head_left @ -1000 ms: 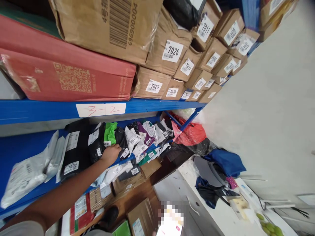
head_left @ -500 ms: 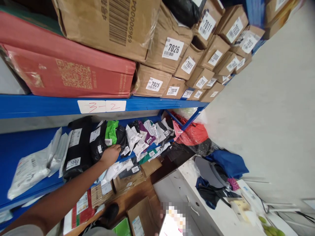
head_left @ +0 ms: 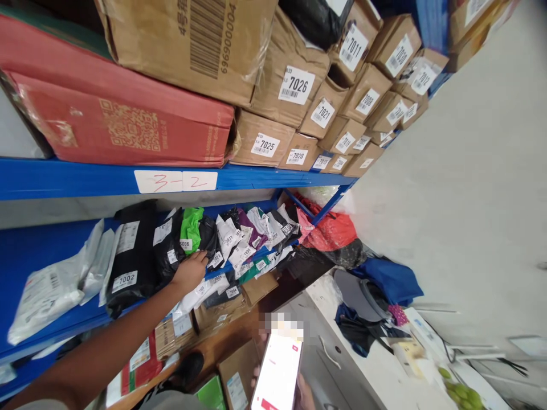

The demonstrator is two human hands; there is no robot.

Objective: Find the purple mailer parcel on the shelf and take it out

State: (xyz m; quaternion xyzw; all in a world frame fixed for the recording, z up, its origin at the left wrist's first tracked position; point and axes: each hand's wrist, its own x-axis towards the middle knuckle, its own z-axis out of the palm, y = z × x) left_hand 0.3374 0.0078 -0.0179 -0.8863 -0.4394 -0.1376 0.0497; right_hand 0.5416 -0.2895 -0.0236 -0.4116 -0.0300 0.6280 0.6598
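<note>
My left hand (head_left: 191, 272) reaches to the lower blue shelf. Its fingers are closed at the front edge of a black plastic parcel bag (head_left: 208, 234); the fingertips are partly hidden. Left of that bag stand a bright green parcel bag (head_left: 192, 225) and a black parcel (head_left: 166, 250). To its right is a small label reading 5021 (head_left: 216, 260). At the bottom centre my right hand (head_left: 305, 394) is wrapped around a phone (head_left: 277, 367) with a lit, mostly white screen, its top part blurred out.
Above runs a blue shelf beam (head_left: 85, 180) with cartons, among them a red box (head_left: 123, 125) and box 7026 (head_left: 294, 85). White parcels (head_left: 51, 302) lie at the left. A desk (head_left: 363, 376) with a grey cap (head_left: 356, 290) stands to the right. Boxes (head_left: 239, 376) sit below.
The phone in my right hand has risen further into view. My left hand stays at the black parcel bag. The whole view has shifted slightly.
</note>
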